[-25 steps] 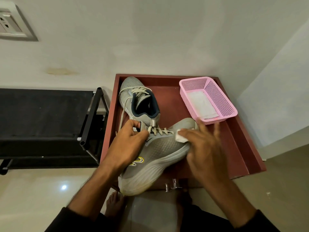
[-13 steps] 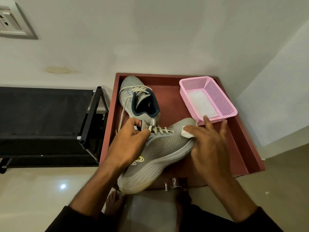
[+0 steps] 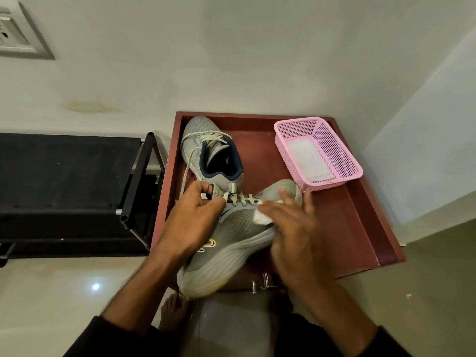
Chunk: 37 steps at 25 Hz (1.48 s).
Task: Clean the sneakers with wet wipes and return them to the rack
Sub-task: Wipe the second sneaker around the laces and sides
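Left hand (image 3: 195, 222) grips the near sneaker (image 3: 231, 243) at its collar; right hand (image 3: 291, 228), fingers spread, presses a wet wipe (image 3: 261, 216) on it. Second sneaker (image 3: 211, 150) lies behind; rack (image 3: 136, 181) awaits both.

Support surface: reddish-brown tray-like top (image 3: 360, 217) with raised rim on all visible sides, two metal knobs (image 3: 260, 284) on its near edge, below the right hand (image 3: 293, 235). Directly on it: far grey sneaker (image 3: 206, 148), lying beyond the left hand (image 3: 192, 228), toe toward the wall, laces loose. Near grey sneaker (image 3: 231, 248) sits between the two hands, tilted, heel overhanging the near rim; how much of it rests on the surface cannot be told. Pink perforated basket (image 3: 342, 161) stands beyond and to the right of the right hand, near the far right corner, a white sheet (image 3: 306, 158) inside. Pale tiled floor (image 3: 64, 292) below carries the support.
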Motion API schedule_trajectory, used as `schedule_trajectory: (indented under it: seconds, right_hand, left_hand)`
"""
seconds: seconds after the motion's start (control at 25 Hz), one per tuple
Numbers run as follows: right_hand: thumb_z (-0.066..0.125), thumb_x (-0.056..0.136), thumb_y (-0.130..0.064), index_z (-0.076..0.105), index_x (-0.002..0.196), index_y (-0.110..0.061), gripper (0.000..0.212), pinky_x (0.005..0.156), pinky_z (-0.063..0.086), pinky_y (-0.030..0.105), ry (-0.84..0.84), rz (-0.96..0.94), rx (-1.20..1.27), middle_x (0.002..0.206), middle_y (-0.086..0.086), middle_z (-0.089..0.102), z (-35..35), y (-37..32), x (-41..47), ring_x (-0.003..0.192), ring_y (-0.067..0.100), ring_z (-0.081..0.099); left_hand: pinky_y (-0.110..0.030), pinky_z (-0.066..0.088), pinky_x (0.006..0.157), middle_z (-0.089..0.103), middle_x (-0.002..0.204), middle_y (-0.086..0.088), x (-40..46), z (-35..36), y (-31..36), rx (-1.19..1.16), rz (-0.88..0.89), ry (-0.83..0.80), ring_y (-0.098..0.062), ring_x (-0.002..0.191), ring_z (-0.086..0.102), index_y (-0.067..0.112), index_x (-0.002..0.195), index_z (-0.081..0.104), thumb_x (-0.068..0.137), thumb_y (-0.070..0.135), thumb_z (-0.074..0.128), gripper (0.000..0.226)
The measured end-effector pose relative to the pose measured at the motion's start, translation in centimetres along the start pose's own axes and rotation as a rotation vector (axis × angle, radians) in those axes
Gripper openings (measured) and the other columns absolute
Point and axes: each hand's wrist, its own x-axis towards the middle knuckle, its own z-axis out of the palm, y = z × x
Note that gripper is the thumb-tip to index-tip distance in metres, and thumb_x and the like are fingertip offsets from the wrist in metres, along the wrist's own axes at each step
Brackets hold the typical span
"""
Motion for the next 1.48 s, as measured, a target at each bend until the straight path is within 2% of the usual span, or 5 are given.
schedule_trajectory:
  seconds: [0.2,0.6,0.8,1.0,1.48]
  right_hand:
    - [0.036,0.079,0.001,0.071,0.12,-0.012,0.055,0.119,0.028,0.044,-0.038,-0.22,0.095,0.126,0.002,0.068,0.5,-0.3,-0.7,0.13,0.019,0.054]
    - [0.036,0.084,0.004,0.069,0.123,-0.01,0.054,0.118,0.03,0.045,-0.086,-0.416,0.185,0.134,0.002,0.064,0.9,-0.3,-1.3,0.134,0.017,0.051]
    - [0.042,0.074,0.017,0.067,0.126,-0.009,0.063,0.115,0.032,0.049,0.106,-0.097,0.104,0.133,0.001,0.062,0.1,3.7,0.5,0.133,0.014,0.049]
    - [0.035,0.087,0.005,0.07,0.121,-0.009,0.051,0.116,0.034,0.046,-0.024,-0.439,0.181,0.133,0.003,0.064,1.5,0.7,-2.2,0.134,0.02,0.052]
    - [0.035,0.07,0.016,0.068,0.124,-0.01,0.068,0.117,0.033,0.042,0.083,-0.191,0.205,0.133,0.001,0.063,0.1,4.9,-0.1,0.133,0.014,0.052]
  left_hand:
    - [-0.06,0.053,0.078,0.069,0.079,-0.011,0.3,-0.7,-0.2,0.003,-0.033,-0.003,-0.035,0.074,0.065,0.035,0.087,0.06,0.075,0.042,0.058,0.013]
    - [-0.036,0.044,0.062,0.059,0.062,0.013,0.9,-1.1,-0.9,0.117,-0.009,0.073,-0.01,0.06,0.054,0.028,0.094,0.059,0.092,0.032,0.058,0.005]
    - [-0.035,0.047,0.068,0.065,0.083,0.01,0.8,-1.3,-1.1,0.235,0.008,0.093,-0.015,0.076,0.06,0.034,0.098,0.058,0.093,0.04,0.054,0.009]
    - [-0.04,0.053,0.074,0.068,0.088,0.008,0.8,-1.3,-0.8,0.233,0.002,0.093,-0.016,0.082,0.065,0.032,0.101,0.058,0.093,0.038,0.054,0.011]
    - [-0.03,0.039,0.061,0.06,0.073,0.01,0.4,-1.2,-0.2,0.181,-0.009,0.084,-0.009,0.067,0.056,0.025,0.097,0.059,0.095,0.03,0.056,0.007]
